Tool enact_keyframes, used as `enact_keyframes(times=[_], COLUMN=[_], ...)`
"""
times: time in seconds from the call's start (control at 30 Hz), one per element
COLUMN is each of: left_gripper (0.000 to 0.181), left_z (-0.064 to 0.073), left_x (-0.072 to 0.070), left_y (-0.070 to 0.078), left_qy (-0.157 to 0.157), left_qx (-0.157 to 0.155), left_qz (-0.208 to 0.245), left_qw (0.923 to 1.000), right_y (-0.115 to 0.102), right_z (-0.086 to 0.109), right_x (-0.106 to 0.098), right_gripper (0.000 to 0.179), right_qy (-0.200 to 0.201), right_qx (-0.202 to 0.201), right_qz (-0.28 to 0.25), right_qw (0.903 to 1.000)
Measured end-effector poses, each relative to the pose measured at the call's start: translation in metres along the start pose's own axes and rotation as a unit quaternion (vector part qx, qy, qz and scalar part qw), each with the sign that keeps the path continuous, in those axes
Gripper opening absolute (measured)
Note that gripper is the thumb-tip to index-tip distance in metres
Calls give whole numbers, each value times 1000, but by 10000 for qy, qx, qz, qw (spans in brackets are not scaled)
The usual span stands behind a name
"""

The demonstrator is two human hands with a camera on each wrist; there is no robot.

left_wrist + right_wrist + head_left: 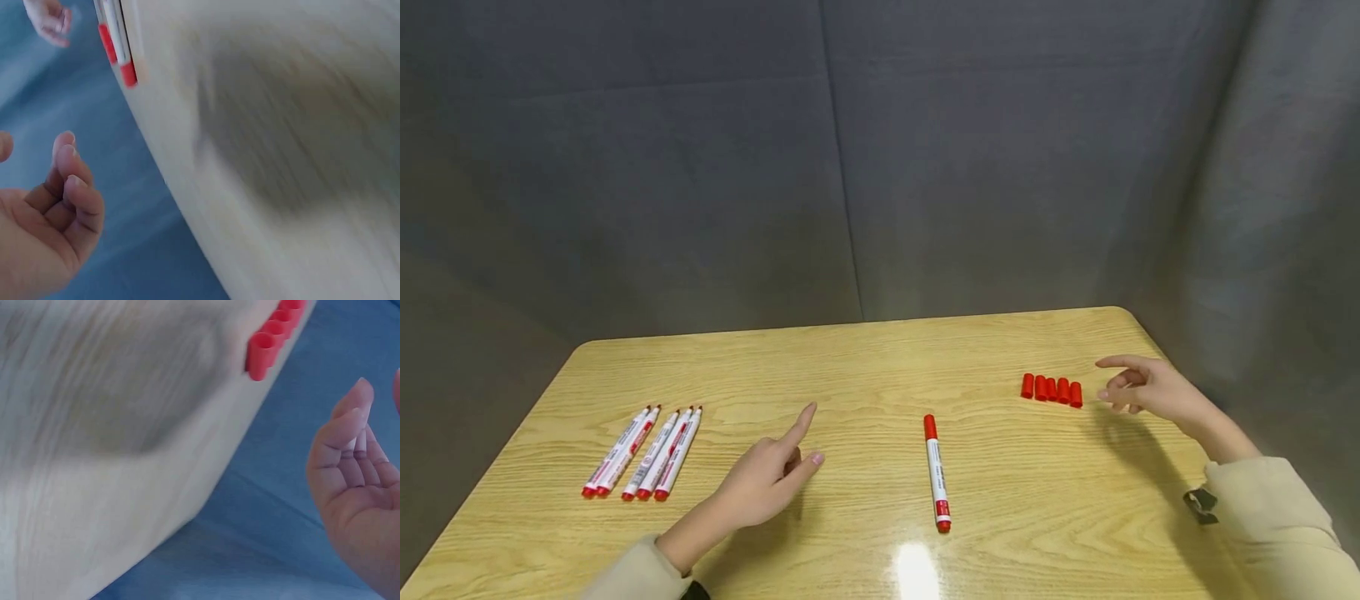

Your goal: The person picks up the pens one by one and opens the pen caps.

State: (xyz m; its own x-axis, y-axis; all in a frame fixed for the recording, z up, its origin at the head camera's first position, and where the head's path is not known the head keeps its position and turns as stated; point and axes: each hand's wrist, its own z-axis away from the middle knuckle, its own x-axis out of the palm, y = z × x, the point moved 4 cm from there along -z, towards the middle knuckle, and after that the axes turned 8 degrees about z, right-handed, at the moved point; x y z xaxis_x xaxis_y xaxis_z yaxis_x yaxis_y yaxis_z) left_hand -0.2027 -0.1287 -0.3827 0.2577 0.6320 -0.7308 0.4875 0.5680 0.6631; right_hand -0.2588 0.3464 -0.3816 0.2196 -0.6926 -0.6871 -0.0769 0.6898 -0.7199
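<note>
My left hand (765,482) hovers over the table with nothing in it, index finger and thumb extended, the other fingers loosely bent. To its left lie several uncapped white markers (649,454) with red ends, side by side, tips pointing away. One capped red marker (937,479) lies alone between the hands. My right hand (1153,392) holds nothing; its index finger points left and the rest curl loosely. Just left of its fingertips is a row of several red marker caps (1052,390), apart from the hand. In the right wrist view the caps (261,356) show their hollow ends.
Everything lies on a light wood-grain table (850,375) with rounded far corners. A dark grey-blue cloth (700,183) hangs behind the table and down its sides. A bright light reflection (917,573) shows near the front of the tabletop.
</note>
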Motion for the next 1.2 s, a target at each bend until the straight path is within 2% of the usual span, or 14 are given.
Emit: enact_keyframes(times=[0.17,0.27,0.4,0.57,0.73,0.8,0.9,1.2], left_gripper=[67,73,78,81,86,88,91,97], left_z=[-14,-24,-35,-43,-51,-55,-60,-72], left_x=[24,41,62,84,104,112,122,139], left_y=[12,18,23,27,36,38,38,41], left_qy=[-307,-484,-643,-794,-933,-974,-986,-1109], left_qx=[-40,-184,-421,-592,-907,-1078,-1270,-1343], left_qz=[477,849,1293,1633,2064,2094,1890,1835], left_qw=[9984,9950,9886,9816,9698,9670,9687,9675], right_y=[-12,-20,-33,-50,-66,-73,-81,-94], right_z=[6,10,15,22,30,33,36,42], right_x=[-3,-4,-2,0,0,1,4,10], right_gripper=[57,54,53,50,45,44,45,43], right_qy=[169,260,316,346,432,403,280,200], right_qx=[-184,-300,-429,-594,-822,-902,-1041,-1245], right_qz=[125,164,139,65,5,-55,-161,-311], right_qw=[9996,9991,9985,9976,9957,9951,9940,9915])
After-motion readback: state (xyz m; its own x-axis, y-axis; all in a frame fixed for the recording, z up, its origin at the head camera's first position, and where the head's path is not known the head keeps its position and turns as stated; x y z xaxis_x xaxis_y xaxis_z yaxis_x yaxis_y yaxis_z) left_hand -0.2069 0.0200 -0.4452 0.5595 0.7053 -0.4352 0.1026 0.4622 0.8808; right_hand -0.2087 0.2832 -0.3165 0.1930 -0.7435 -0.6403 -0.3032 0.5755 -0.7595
